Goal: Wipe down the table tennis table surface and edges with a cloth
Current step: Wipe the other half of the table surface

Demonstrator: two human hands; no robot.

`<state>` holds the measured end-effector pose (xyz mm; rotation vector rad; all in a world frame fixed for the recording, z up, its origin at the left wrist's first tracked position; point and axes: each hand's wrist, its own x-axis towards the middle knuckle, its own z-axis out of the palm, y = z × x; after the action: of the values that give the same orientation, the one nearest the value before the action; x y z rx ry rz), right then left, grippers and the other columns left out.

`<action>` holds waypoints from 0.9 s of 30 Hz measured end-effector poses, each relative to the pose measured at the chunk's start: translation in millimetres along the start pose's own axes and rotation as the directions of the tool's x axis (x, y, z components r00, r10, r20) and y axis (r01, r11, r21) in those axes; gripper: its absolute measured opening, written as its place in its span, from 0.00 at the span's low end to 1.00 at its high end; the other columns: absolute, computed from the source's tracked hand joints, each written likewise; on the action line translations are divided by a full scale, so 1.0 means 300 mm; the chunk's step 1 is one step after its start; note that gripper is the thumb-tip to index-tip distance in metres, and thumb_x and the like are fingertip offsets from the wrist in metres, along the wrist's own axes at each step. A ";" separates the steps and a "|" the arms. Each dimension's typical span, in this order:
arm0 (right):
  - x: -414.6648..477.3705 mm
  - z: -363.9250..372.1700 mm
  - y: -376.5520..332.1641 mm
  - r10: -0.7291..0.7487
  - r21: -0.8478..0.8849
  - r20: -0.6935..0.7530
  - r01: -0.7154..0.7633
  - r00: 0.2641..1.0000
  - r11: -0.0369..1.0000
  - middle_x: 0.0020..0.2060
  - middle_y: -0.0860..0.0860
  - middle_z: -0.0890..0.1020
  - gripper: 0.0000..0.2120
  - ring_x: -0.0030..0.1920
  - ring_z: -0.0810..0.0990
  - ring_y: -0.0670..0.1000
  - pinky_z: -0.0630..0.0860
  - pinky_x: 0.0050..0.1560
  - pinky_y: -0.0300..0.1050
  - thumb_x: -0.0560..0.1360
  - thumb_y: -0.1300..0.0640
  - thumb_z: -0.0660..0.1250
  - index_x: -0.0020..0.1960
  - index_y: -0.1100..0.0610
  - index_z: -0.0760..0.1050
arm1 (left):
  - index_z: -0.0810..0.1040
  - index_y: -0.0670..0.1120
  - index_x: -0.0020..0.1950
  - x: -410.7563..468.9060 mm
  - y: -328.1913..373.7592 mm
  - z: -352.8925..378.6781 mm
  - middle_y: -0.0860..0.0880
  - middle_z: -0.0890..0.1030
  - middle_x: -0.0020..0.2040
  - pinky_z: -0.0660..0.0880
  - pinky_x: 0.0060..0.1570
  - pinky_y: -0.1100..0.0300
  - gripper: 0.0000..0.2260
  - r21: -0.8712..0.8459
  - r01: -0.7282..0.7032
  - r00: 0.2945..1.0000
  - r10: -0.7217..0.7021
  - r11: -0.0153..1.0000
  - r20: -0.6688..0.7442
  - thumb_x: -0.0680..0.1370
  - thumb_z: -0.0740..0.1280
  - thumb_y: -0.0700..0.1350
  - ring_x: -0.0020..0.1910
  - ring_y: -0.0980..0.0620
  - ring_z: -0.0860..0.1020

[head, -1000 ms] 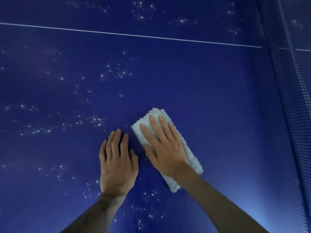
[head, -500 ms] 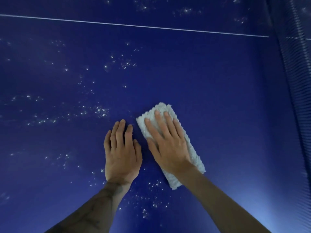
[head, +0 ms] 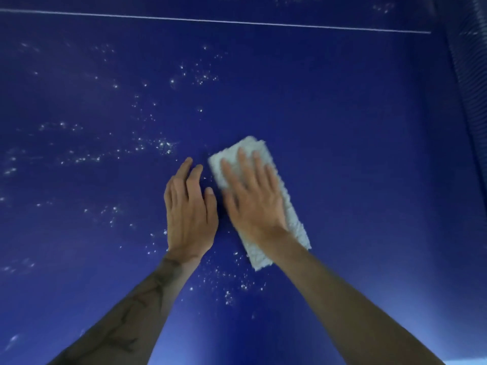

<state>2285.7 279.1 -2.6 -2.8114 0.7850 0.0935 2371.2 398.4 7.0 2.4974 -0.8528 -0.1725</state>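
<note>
A blue table tennis table (head: 355, 133) fills the view, speckled with white dust on its left and near parts. A folded white cloth (head: 292, 222) lies flat on it near the middle. My right hand (head: 253, 198) presses on the cloth with straight, spread fingers. My left hand (head: 188, 209) rests on the bare surface just left of the cloth, fingers straight and close together.
A thin white line (head: 210, 21) crosses the table at the far side. The net (head: 471, 83) runs down the right edge of the view. White dust specks (head: 163, 146) lie left of the hands and between my forearms.
Both hands and the cloth have slid a little farther up the table; the right hand looks blurred from motion.
</note>
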 end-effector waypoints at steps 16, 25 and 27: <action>-0.163 0.031 -0.122 -0.077 0.050 0.041 0.075 0.996 0.996 0.87 0.54 0.46 0.30 0.87 0.42 0.59 0.43 0.86 0.59 0.87 0.43 0.44 0.88 0.46 0.49 | 0.71 0.36 0.76 -0.381 -0.121 -0.022 0.38 0.71 0.77 0.62 0.78 0.41 0.22 0.270 -0.053 0.999 0.050 0.961 0.020 0.85 0.54 0.44 0.76 0.37 0.69; -0.207 -0.046 0.292 0.342 0.015 -0.059 -0.342 0.938 0.940 0.87 0.55 0.51 0.28 0.87 0.48 0.59 0.51 0.85 0.62 0.89 0.44 0.47 0.88 0.48 0.51 | 0.70 0.38 0.76 -0.379 -0.135 -0.010 0.39 0.70 0.78 0.62 0.78 0.40 0.22 0.245 -0.041 0.999 0.044 0.969 -0.009 0.84 0.55 0.44 0.77 0.38 0.67; -0.159 -0.036 0.209 0.383 0.069 -0.099 -0.377 0.919 0.923 0.87 0.57 0.50 0.29 0.87 0.47 0.61 0.48 0.85 0.63 0.88 0.44 0.47 0.87 0.49 0.52 | 0.70 0.38 0.76 -0.381 -0.136 -0.011 0.40 0.69 0.78 0.61 0.78 0.41 0.22 0.242 -0.032 0.999 0.037 0.970 -0.013 0.84 0.54 0.44 0.77 0.38 0.67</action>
<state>2212.6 248.4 1.5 -2.5976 1.3344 -0.0203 2303.0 496.5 -14.4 2.7024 -0.9602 -0.0360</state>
